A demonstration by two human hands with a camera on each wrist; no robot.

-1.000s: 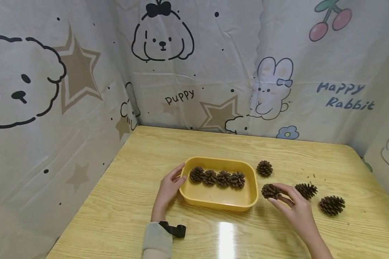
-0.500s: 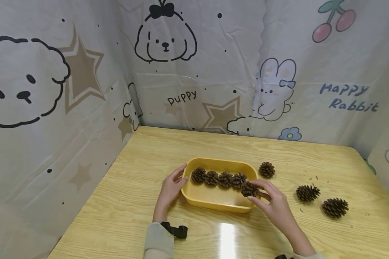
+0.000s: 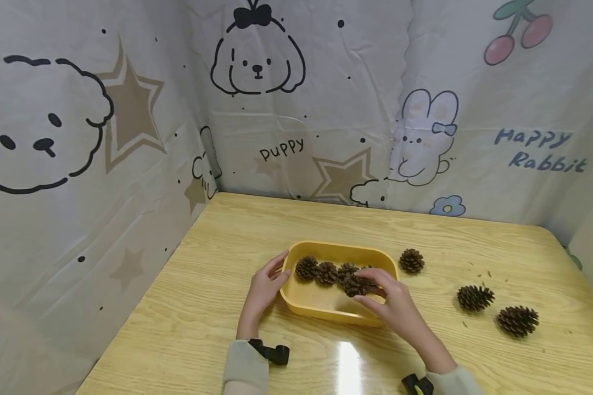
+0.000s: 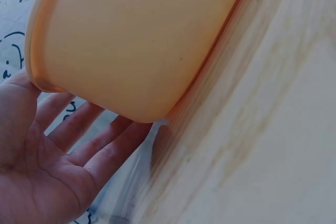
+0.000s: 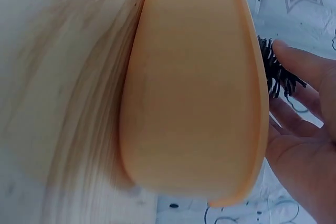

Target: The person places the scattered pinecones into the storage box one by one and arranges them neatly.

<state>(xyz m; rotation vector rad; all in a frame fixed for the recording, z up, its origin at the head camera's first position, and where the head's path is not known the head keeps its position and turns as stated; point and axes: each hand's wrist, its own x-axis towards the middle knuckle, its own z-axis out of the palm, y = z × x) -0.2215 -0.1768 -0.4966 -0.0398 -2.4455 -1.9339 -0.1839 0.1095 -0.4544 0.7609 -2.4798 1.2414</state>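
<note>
A yellow plastic bin [image 3: 321, 315] stands on the table with several pine cones in a row inside, among them one at the left end [image 3: 307, 267]. My left hand [image 3: 264, 285] grips the bin's left end, thumb at the rim and fingers along the outer wall; the left wrist view shows this hand [image 4: 68, 156] beside the bin wall [image 4: 136, 40]. My right hand [image 3: 392, 299] pinches a pine cone [image 3: 354, 286] over the bin, in front of the row, partly covering the cones at its right end. In the right wrist view, the held pine cone [image 5: 275, 72] shows above the rim.
Right of the bin lie three loose pine cones: one near its back corner [image 3: 412, 261], one farther right [image 3: 475, 298] and one at the far right [image 3: 518, 321]. Small brown bits lie near them. A printed curtain [image 3: 326, 120] closes off the table's back and left sides.
My right hand has carried the pine cone leftward from the table right of the bin, over the rim, to above the inside. My left hand has kept its place on the bin.
</note>
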